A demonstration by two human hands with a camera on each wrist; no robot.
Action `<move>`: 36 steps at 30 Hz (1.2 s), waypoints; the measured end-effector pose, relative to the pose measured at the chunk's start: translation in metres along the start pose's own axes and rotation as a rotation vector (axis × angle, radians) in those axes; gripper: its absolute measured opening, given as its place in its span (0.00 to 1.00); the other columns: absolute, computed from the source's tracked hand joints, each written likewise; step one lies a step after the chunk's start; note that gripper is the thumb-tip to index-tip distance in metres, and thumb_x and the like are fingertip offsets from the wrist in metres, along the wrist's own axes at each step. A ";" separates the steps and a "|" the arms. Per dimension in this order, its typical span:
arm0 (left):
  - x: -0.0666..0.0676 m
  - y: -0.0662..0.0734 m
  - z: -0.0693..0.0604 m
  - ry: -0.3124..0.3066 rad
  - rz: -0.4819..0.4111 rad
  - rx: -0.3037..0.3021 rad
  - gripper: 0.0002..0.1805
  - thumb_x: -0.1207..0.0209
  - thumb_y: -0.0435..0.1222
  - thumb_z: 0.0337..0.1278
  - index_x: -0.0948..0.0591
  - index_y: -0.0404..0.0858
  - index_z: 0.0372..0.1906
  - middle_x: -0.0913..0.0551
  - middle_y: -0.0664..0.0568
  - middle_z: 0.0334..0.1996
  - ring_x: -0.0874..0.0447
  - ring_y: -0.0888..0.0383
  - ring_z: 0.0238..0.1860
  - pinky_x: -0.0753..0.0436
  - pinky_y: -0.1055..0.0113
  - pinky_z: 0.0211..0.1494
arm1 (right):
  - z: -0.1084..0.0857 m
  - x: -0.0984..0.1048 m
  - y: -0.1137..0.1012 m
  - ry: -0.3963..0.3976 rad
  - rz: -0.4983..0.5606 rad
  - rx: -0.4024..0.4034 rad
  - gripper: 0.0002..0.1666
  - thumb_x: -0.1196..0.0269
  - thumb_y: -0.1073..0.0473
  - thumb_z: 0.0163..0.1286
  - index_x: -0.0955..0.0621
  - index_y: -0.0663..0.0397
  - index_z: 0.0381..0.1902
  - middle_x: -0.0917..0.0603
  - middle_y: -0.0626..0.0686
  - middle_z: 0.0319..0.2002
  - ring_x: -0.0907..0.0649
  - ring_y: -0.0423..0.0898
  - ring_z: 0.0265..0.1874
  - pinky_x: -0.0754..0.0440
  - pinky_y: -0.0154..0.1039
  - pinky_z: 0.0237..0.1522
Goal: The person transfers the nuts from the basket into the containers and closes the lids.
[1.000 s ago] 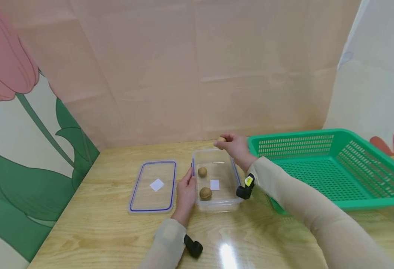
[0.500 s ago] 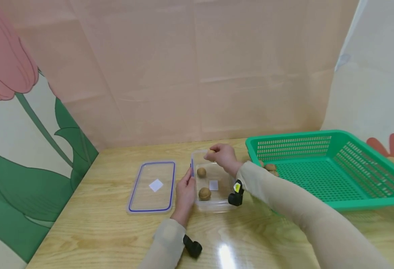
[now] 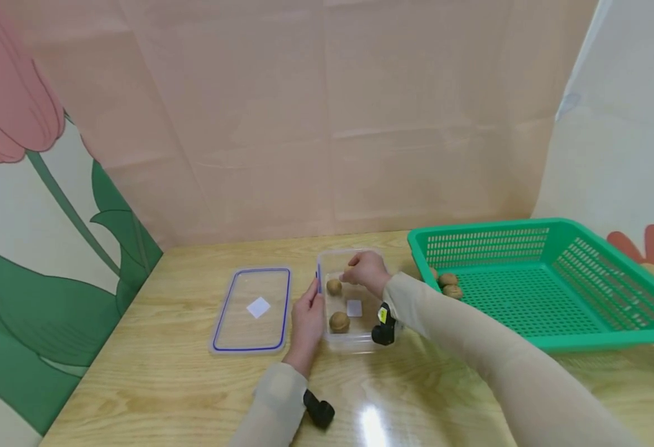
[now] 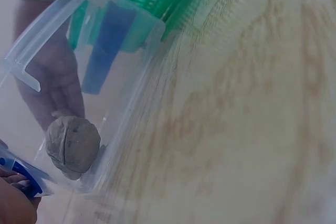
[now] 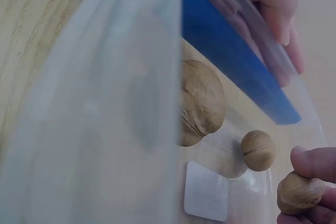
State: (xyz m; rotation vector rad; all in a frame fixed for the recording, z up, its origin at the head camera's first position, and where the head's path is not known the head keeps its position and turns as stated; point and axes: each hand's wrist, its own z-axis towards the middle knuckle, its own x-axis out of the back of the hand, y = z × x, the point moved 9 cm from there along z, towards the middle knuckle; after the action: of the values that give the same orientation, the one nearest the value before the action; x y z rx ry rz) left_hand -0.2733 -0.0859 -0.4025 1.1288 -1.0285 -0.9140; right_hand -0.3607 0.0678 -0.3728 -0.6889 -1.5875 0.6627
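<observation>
1. Pinching a small, round, tan walnut [image 5: 300,192]: the right hand [image 3: 367,272], thumb and fingertips narrowed on its sides.
2. Appearance: the shell is matt and wrinkled. The form is nearly round, with no distinct long axis; which way its ends point cannot be told.
3. Location: within the outline of a clear, rectangular plastic box [image 3: 353,338]; clearance above the floor cannot be judged.
4. Box: open-topped, long axis running away from the person. A blue clip flap [image 5: 236,56] lies along its left side, where the left hand [image 3: 307,316] grips the wall.
5. Contents: a large brown walnut [image 3: 339,322] at the near left, a visible seam on its shell; a smaller brown walnut [image 3: 334,287] farther back; a white square label [image 3: 354,308] beside them.
6. Surroundings: a clear lid with blue edging [image 3: 249,332] lies left on the wood-grain counter [image 3: 154,379]; a green perforated plastic basket [image 3: 517,292] at right holds further walnuts [image 3: 451,291].
</observation>
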 end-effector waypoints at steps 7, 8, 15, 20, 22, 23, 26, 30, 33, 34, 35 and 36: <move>0.000 -0.001 0.002 -0.019 0.001 0.028 0.22 0.52 0.35 0.63 0.30 0.42 0.63 0.30 0.50 0.63 0.36 0.50 0.65 0.34 0.55 0.67 | -0.001 -0.003 0.005 0.001 0.008 -0.012 0.21 0.28 0.62 0.45 0.20 0.64 0.37 0.18 0.57 0.35 0.22 0.47 0.32 0.22 0.37 0.37; 0.000 -0.001 0.001 -0.021 -0.001 0.038 0.22 0.52 0.35 0.63 0.30 0.43 0.63 0.31 0.51 0.63 0.36 0.51 0.65 0.34 0.56 0.67 | -0.001 -0.004 0.008 -0.004 0.005 -0.016 0.20 0.27 0.62 0.44 0.20 0.64 0.36 0.18 0.57 0.35 0.22 0.47 0.33 0.22 0.37 0.38; -0.001 -0.002 0.000 -0.024 -0.002 0.041 0.22 0.52 0.35 0.63 0.30 0.43 0.63 0.31 0.51 0.63 0.37 0.50 0.66 0.35 0.56 0.67 | 0.002 -0.009 0.016 -0.019 -0.033 -0.006 0.19 0.27 0.63 0.40 0.18 0.62 0.33 0.17 0.56 0.34 0.22 0.48 0.34 0.22 0.37 0.38; -0.001 -0.002 0.000 -0.021 -0.010 0.024 0.22 0.52 0.34 0.63 0.30 0.41 0.63 0.31 0.49 0.63 0.37 0.49 0.66 0.36 0.55 0.68 | 0.001 -0.012 0.019 -0.050 -0.034 -0.035 0.20 0.27 0.64 0.40 0.19 0.64 0.34 0.17 0.56 0.33 0.22 0.47 0.32 0.22 0.35 0.34; 0.000 -0.002 0.000 -0.020 -0.011 0.027 0.22 0.52 0.34 0.63 0.30 0.41 0.63 0.31 0.49 0.63 0.37 0.49 0.66 0.36 0.55 0.68 | 0.002 -0.013 0.020 -0.060 -0.035 -0.043 0.20 0.26 0.64 0.41 0.19 0.64 0.34 0.18 0.56 0.33 0.22 0.46 0.32 0.23 0.33 0.32; 0.000 -0.002 0.000 -0.020 -0.009 0.027 0.22 0.52 0.34 0.63 0.30 0.41 0.63 0.31 0.49 0.63 0.37 0.49 0.66 0.36 0.55 0.68 | 0.003 -0.014 0.021 -0.063 -0.042 -0.045 0.20 0.26 0.64 0.41 0.19 0.64 0.34 0.18 0.56 0.33 0.22 0.46 0.32 0.23 0.33 0.32; 0.000 -0.001 0.000 -0.021 -0.013 0.032 0.22 0.52 0.34 0.63 0.30 0.42 0.63 0.31 0.50 0.63 0.37 0.50 0.66 0.36 0.56 0.68 | 0.005 -0.016 0.022 -0.069 -0.067 -0.051 0.20 0.26 0.63 0.42 0.19 0.63 0.35 0.18 0.56 0.34 0.22 0.47 0.33 0.23 0.35 0.34; 0.000 -0.002 0.000 -0.023 -0.019 0.038 0.23 0.52 0.33 0.63 0.31 0.42 0.63 0.31 0.51 0.63 0.37 0.50 0.66 0.36 0.56 0.68 | 0.006 -0.017 0.022 -0.070 -0.080 -0.049 0.22 0.26 0.63 0.42 0.19 0.63 0.38 0.18 0.56 0.36 0.22 0.48 0.35 0.21 0.38 0.38; 0.000 -0.003 0.000 -0.019 -0.025 0.038 0.22 0.52 0.33 0.63 0.30 0.42 0.63 0.31 0.51 0.63 0.37 0.50 0.66 0.36 0.56 0.68 | 0.006 -0.016 0.017 -0.073 -0.062 -0.033 0.26 0.27 0.64 0.42 0.20 0.65 0.42 0.18 0.57 0.39 0.22 0.49 0.38 0.21 0.40 0.42; 0.000 -0.002 0.000 -0.014 -0.024 0.035 0.22 0.52 0.33 0.63 0.30 0.41 0.63 0.30 0.50 0.63 0.36 0.50 0.66 0.36 0.56 0.68 | 0.005 -0.014 0.014 -0.070 -0.062 -0.019 0.27 0.28 0.64 0.42 0.20 0.65 0.43 0.18 0.58 0.40 0.21 0.50 0.38 0.20 0.41 0.43; 0.000 -0.003 0.000 -0.012 -0.027 0.035 0.22 0.52 0.33 0.63 0.30 0.41 0.62 0.30 0.51 0.62 0.36 0.50 0.65 0.36 0.56 0.68 | 0.005 -0.011 0.010 -0.066 -0.063 -0.006 0.28 0.28 0.64 0.43 0.21 0.65 0.45 0.18 0.58 0.41 0.21 0.50 0.39 0.20 0.41 0.44; 0.000 -0.003 0.000 -0.012 -0.027 0.033 0.22 0.52 0.34 0.63 0.30 0.41 0.62 0.30 0.50 0.62 0.36 0.50 0.65 0.36 0.56 0.68 | 0.004 -0.008 0.005 -0.062 -0.061 0.010 0.28 0.28 0.64 0.43 0.21 0.66 0.46 0.18 0.59 0.42 0.21 0.51 0.40 0.20 0.42 0.44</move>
State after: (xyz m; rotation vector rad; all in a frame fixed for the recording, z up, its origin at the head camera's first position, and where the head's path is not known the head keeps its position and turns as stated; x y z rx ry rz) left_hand -0.2732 -0.0868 -0.4051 1.1684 -1.0436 -0.9286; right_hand -0.3636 0.0647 -0.3825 -0.6147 -1.6551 0.6519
